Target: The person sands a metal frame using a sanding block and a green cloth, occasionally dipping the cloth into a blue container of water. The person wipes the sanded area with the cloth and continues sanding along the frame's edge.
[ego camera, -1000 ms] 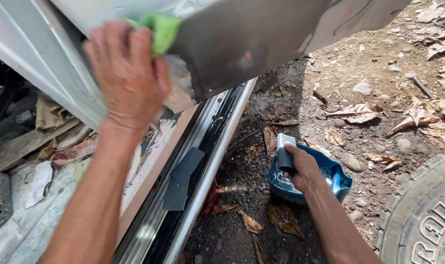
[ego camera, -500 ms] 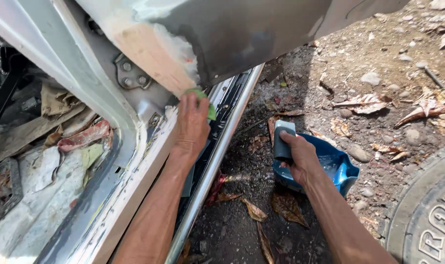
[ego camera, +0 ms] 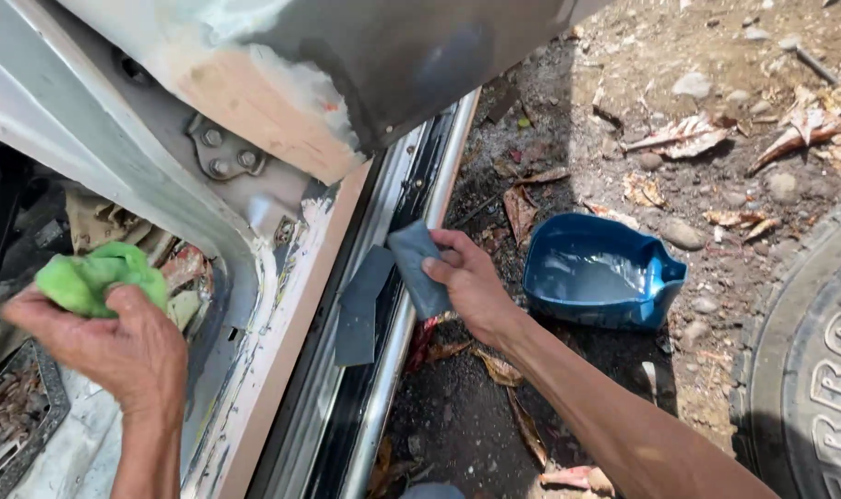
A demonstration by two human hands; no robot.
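Green rag in left hand, grey block in right hand, blue tub nearby

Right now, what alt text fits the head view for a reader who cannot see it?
A person's right hand holds a grey sanding block at a vehicle's door sill, while the left hand grips a green cloth. A blue tub of water sits on dirt beside a tyre.
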